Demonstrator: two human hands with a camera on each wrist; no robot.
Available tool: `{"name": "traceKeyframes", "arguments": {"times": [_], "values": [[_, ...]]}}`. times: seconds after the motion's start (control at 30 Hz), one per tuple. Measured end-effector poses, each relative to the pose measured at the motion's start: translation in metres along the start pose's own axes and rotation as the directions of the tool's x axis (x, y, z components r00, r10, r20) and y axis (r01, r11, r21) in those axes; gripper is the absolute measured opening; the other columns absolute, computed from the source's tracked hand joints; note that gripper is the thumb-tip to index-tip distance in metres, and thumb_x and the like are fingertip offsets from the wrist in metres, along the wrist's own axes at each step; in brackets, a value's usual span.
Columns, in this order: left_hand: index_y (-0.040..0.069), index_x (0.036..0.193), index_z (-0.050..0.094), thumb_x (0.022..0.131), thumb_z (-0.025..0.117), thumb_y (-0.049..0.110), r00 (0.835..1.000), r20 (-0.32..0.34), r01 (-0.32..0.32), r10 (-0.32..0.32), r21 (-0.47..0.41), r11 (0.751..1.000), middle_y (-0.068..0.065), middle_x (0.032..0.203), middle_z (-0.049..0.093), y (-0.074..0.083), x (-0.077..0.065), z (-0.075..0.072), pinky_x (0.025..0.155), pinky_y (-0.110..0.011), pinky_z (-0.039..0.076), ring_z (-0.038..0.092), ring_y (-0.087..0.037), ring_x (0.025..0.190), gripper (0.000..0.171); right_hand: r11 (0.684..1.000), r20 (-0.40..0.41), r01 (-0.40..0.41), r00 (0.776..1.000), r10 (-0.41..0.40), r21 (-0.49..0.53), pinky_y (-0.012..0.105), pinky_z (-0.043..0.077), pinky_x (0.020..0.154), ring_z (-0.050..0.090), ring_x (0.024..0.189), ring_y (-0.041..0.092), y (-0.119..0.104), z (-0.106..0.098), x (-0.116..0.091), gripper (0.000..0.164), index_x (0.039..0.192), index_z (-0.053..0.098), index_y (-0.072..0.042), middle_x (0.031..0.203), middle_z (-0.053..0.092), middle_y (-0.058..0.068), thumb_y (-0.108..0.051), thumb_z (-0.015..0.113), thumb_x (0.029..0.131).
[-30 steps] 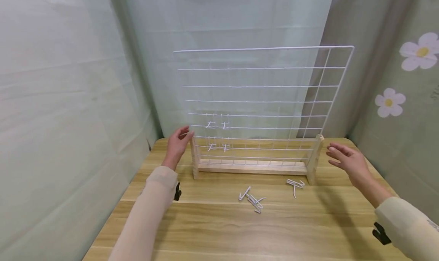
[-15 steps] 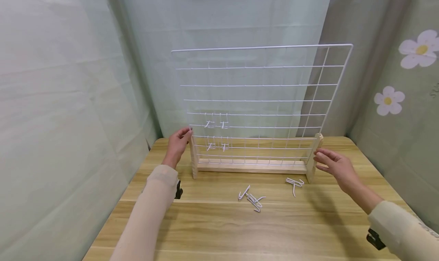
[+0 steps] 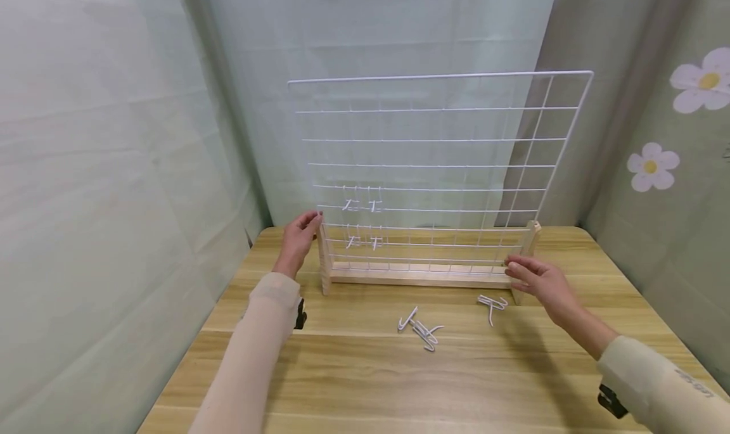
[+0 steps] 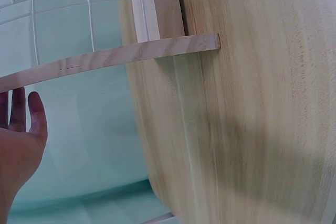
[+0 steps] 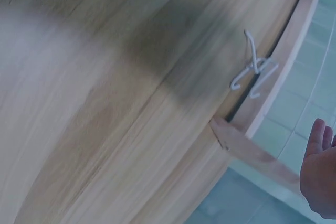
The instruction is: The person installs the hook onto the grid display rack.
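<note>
A white wire grid (image 3: 439, 76) stands upright in a wooden stand, between a left post (image 3: 326, 263) and a right post (image 3: 531, 236). My left hand (image 3: 299, 241) is at the top of the left post; in the left wrist view its fairly straight fingers (image 4: 37, 109) meet the post's edge. In front of the right post is my right hand (image 3: 544, 285), fingers extended; whether it touches the post is unclear. Several white wire hooks (image 3: 374, 206) hang in two rows at the grid's lower left. A loose hook (image 3: 492, 304) lies near the right post.
Two more white hooks (image 3: 424, 334) lie close together on the wooden table (image 3: 365, 383), in front of the stand's bottom bar (image 3: 416, 277). Pale green cloth (image 3: 131, 168) surrounds the table at the left and back, with flower-printed cloth (image 3: 692, 244) at the right.
My right hand has moved left from beside the right post to in front of it. The left hand's fingers have come closer to the left post's top. Grid and hooks stay put.
</note>
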State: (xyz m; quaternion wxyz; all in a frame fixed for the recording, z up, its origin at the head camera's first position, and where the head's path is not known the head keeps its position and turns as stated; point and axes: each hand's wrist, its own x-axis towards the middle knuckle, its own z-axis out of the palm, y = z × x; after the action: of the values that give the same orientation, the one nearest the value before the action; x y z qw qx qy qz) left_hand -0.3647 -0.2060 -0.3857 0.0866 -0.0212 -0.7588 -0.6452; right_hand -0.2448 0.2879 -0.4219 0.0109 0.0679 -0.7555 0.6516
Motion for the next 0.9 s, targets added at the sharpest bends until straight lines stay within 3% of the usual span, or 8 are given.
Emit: {"name": "traceKeyframes", "arguments": {"times": [0.33,0.57,0.7,0.9], "values": [[0.002,0.136,0.056,0.104,0.052,0.031,1.000,0.013,-0.008,0.008,-0.006,1.000,-0.016,0.135,0.055,0.001,-0.001,0.002,0.106,-0.043,0.041,0.050,-0.027,0.119,0.042,0.999,0.035,-0.014,0.999,0.015,-0.030,0.032,0.053,0.090,0.063,0.102,0.001,0.008,0.032,0.006,0.054,0.137,0.044,0.016,0.120,0.065,0.003,-0.023,0.058,0.102],[0.003,0.137,0.055,0.104,0.052,0.032,1.000,0.006,0.002,-0.002,-0.018,1.000,-0.013,0.138,0.054,-0.002,0.000,0.001,0.106,-0.043,0.041,0.050,-0.025,0.121,0.044,0.999,0.064,-0.030,0.997,0.031,-0.015,0.039,0.052,0.092,0.065,0.102,0.006,0.015,0.057,0.013,0.052,0.135,0.047,0.016,0.135,0.054,0.028,-0.019,0.061,0.100],[0.003,0.138,0.055,0.104,0.053,0.032,1.000,0.007,0.007,-0.006,-0.023,1.000,-0.012,0.139,0.055,-0.003,0.001,0.001,0.105,-0.043,0.042,0.050,-0.026,0.122,0.045,0.999,0.063,-0.033,0.997,0.034,-0.020,0.039,0.053,0.091,0.064,0.104,0.009,0.018,0.069,0.016,0.050,0.133,0.050,0.016,0.132,0.057,0.028,-0.018,0.063,0.099],[0.006,0.138,0.055,0.103,0.053,0.036,1.000,0.018,0.011,-0.010,-0.020,1.000,-0.010,0.139,0.054,-0.004,0.001,0.000,0.106,-0.044,0.041,0.050,-0.025,0.124,0.046,0.999,0.076,-0.032,0.997,0.034,-0.032,0.035,0.054,0.089,0.062,0.100,0.003,0.021,0.083,0.019,0.046,0.129,0.054,0.015,0.130,0.058,0.028,-0.017,0.065,0.097]]}}
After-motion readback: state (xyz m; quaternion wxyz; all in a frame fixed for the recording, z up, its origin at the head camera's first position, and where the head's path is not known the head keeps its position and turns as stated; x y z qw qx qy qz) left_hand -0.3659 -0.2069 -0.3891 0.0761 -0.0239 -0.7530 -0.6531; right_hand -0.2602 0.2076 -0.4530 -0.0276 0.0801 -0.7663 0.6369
